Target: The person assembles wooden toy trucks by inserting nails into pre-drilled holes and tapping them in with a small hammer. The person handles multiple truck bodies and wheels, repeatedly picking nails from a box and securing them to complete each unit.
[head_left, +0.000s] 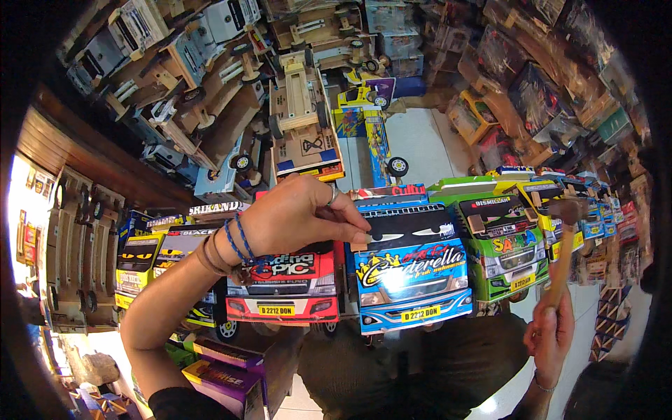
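My left hand (294,213) reaches over the red toy truck (280,287), its thumb and fingers pinched on a small wooden block (359,246). That block sits against the left windshield edge of the blue toy truck (413,280). At the right, my right hand (549,332) is closed round the wooden handle of a hammer (558,273). The hammer stands upright with its head raised and smeared, in front of the row of trucks. Beside the blue one is a green toy truck (500,245), with similar small blocks at both sides of its windshield.
Yellow toy trucks (136,269) continue the row leftward. An upturned wooden truck (301,105) lies behind, near a blue and yellow one (378,143). Unfinished white truck bodies (224,21) crowd the back left; wrapped toys (532,98) fill the back right. Purple boxy pieces (224,378) lie below.
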